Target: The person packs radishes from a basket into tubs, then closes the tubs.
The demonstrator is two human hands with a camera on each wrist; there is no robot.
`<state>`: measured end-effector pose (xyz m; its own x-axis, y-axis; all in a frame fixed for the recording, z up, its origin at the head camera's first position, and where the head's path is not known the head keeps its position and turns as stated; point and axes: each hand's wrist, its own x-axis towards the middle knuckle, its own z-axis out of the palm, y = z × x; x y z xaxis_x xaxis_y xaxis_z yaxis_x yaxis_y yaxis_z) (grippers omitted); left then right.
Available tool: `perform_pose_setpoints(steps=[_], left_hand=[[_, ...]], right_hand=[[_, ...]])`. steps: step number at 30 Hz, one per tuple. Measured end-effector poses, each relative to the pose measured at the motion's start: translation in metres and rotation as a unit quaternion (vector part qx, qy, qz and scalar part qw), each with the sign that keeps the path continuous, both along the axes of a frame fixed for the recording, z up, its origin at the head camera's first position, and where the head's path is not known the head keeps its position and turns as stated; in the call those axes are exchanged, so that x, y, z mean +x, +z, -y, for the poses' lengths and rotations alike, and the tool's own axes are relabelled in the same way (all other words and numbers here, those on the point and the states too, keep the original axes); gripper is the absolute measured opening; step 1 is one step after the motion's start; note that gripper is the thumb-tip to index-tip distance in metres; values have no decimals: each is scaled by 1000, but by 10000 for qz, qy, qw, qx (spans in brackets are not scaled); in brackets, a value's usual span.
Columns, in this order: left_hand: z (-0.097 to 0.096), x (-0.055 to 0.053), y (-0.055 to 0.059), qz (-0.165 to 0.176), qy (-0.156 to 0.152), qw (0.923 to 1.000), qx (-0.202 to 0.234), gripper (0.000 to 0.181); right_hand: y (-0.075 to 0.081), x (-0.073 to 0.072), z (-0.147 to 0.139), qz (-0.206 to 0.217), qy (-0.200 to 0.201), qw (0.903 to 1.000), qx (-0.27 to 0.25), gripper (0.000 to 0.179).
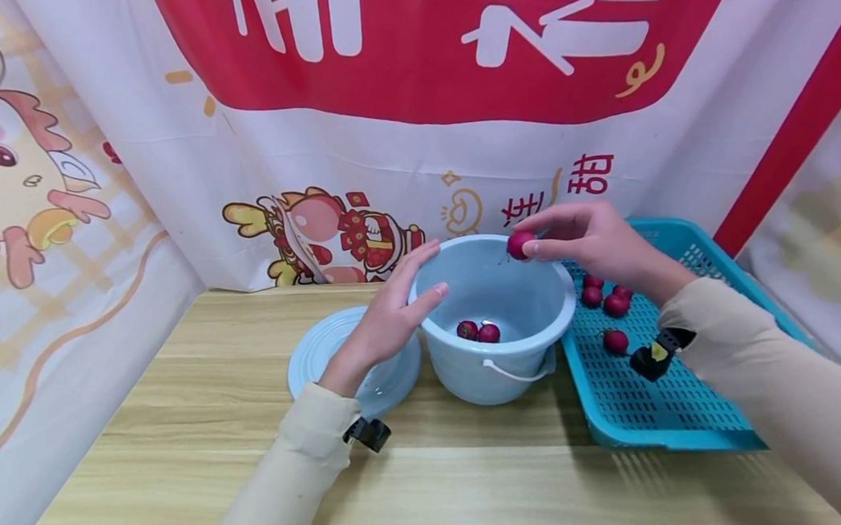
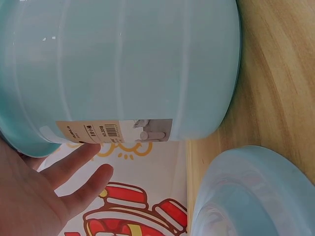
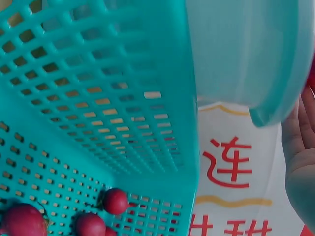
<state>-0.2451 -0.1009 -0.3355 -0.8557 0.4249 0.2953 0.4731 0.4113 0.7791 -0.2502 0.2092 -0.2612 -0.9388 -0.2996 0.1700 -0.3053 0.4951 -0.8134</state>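
Note:
A light-blue bucket [image 1: 471,376] stands on the table with two radishes [image 1: 488,333] at its bottom. Over its back right rim my right hand [image 1: 593,240] pinches a red radish [image 1: 520,245] between thumb and fingers. At the left rim, my left hand [image 1: 394,308] touches the bucket with its fingers extended; the left wrist view shows those fingers [image 2: 83,189] beside the labelled bucket wall. To the right, a teal basket [image 1: 596,412] holds several more radishes [image 1: 616,341]. In the right wrist view only part of the right hand [image 3: 302,157] shows at the edge.
A round light-blue lid [image 1: 311,357] lies on the wooden table [image 1: 150,456] left of the bucket, partly under the left forearm. The bucket's white handle [image 1: 517,375] hangs at its front. A printed cloth [image 1: 355,146] hangs behind the table.

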Motion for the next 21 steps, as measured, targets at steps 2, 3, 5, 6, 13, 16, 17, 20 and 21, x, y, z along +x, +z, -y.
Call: perform_pose_setpoints(steps=[2, 3, 5, 6, 13, 16, 17, 20, 21], left_hand=[[0, 0, 0, 15, -7, 10000, 12, 66], [0, 0, 0, 27, -9, 10000, 19, 66], [0, 0, -1, 42, -3, 10000, 22, 66], [0, 0, -1, 55, -3, 10000, 29, 66], [-1, 1, 0, 96, -5, 9999, 51, 67], [-1, 1, 1, 110, -11, 9999, 63, 67], [-1, 1, 1, 115, -13, 9999, 65, 67], [-1, 0, 0, 139, -21, 9999, 70, 67], [-1, 0, 0, 145, -21, 9999, 69, 67]], right_hand=[[-1, -1, 6, 22, 33, 10000, 76, 46], [-2, -1, 8, 36, 46, 9999, 125, 45], [-4, -2, 12, 32, 104, 9997, 233, 46], [-5, -3, 15, 33, 117, 9996, 270, 47], [-15, -7, 25, -205, 258, 9973, 657, 47], [-19, -9, 29, -365, 193, 9956, 837, 44], [-20, -9, 30, -435, 172, 9947, 920, 44], [-22, -9, 33, -520, 103, 9925, 1102, 44], [-22, -9, 34, -525, 87, 9919, 1149, 44]])
